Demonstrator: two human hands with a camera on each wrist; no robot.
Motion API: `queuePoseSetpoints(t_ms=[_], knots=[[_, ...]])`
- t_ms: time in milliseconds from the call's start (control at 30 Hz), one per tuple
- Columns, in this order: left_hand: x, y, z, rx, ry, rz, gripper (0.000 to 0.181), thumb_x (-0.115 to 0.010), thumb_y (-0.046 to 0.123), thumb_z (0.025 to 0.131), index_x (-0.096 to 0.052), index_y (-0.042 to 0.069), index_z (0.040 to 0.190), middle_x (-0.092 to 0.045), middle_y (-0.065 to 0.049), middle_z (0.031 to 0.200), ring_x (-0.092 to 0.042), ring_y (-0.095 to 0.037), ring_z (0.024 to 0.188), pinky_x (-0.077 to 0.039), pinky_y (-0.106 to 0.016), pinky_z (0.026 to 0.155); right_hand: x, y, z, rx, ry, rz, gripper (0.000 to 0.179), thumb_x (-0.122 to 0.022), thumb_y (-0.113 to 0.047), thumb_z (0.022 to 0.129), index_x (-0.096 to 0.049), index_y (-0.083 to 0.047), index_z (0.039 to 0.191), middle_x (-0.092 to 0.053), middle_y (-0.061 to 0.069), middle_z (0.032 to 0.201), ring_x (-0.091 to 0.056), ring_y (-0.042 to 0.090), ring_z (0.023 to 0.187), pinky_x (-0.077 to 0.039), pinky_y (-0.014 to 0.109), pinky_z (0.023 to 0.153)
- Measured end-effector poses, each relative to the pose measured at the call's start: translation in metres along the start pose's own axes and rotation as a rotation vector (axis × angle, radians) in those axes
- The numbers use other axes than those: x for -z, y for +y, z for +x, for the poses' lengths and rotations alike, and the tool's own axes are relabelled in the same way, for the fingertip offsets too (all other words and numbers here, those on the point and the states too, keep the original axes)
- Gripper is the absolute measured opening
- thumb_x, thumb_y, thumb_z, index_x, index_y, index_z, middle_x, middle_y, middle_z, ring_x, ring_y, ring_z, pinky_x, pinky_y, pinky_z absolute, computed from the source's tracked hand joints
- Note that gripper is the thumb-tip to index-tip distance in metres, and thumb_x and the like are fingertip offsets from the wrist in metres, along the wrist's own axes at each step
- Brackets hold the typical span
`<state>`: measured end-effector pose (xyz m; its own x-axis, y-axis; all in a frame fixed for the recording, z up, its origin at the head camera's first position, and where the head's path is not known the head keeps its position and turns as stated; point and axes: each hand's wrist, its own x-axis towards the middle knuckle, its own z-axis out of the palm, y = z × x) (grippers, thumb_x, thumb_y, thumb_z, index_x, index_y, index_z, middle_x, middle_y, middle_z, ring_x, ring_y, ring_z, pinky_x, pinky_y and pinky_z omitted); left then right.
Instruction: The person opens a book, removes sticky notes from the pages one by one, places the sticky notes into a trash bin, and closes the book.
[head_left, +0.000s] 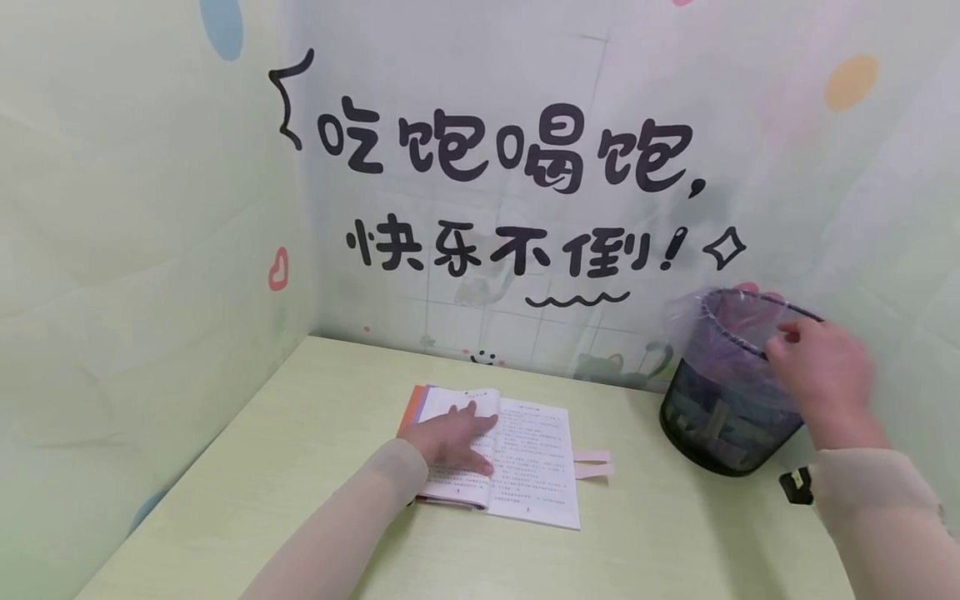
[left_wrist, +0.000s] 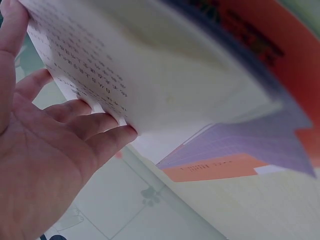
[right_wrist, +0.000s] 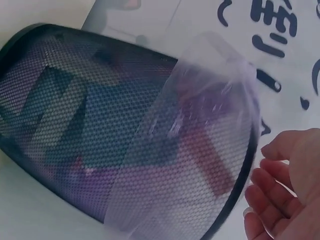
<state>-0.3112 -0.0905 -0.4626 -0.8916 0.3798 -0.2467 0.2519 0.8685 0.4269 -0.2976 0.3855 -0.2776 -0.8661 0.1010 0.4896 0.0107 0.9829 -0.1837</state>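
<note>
An open book with printed pages lies on the table, its orange and purple cover edges showing at the left. My left hand rests spread across the left page, and in the left wrist view its straight fingers touch the paper. Two pink paper strips stick out from the book's right edge. My right hand is at the rim of a black mesh bin. In the right wrist view its fingers curl loosely beside the rim, with nothing between them.
A thin purple-tinted plastic liner folds over the bin's rim. Through the mesh show dark contents and a reddish strip. Behind the pale table stands a printed wall sheet with large black characters.
</note>
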Motion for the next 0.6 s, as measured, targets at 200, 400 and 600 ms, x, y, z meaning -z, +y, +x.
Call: queuePoseSetpoints(t_ms=[200, 400, 600], knots=[[0.002, 0.0, -0.001, 0.012, 0.001, -0.012, 0.095, -0.085, 0.057, 0.09, -0.04, 0.035, 0.171, -0.02, -0.013, 0.185, -0.017, -0.044, 0.171, -0.025, -0.071, 0.133, -0.02, -0.039, -0.01, 0.118, 0.079, 0.095, 0.039, -0.054, -0.02, 0.106, -0.071, 0.009, 0.126, -0.07, 0.036, 0.123, -0.06, 0.058, 0.115, -0.045, 0.078, 0.097], [0.002, -0.001, 0.0, 0.003, -0.002, -0.013, 0.095, -0.085, 0.056, 0.091, -0.039, 0.034, 0.172, -0.02, -0.014, 0.185, -0.017, -0.045, 0.171, -0.024, -0.07, 0.134, -0.06, -0.077, -0.03, 0.24, 0.078, 0.145, 0.031, -0.061, -0.017, 0.102, -0.077, 0.003, 0.12, -0.076, 0.03, 0.115, -0.067, 0.053, 0.108, -0.051, 0.073, 0.093], [0.002, 0.0, -0.001, -0.005, 0.0, -0.018, 0.094, -0.085, 0.055, 0.092, -0.04, 0.031, 0.172, -0.019, -0.015, 0.184, -0.017, -0.046, 0.17, -0.024, -0.07, 0.134, -0.107, -0.105, -0.058, 0.263, -0.063, 0.158, 0.034, -0.063, -0.02, 0.103, -0.076, 0.001, 0.126, -0.077, 0.026, 0.123, -0.068, 0.052, 0.117, -0.051, 0.071, 0.103]])
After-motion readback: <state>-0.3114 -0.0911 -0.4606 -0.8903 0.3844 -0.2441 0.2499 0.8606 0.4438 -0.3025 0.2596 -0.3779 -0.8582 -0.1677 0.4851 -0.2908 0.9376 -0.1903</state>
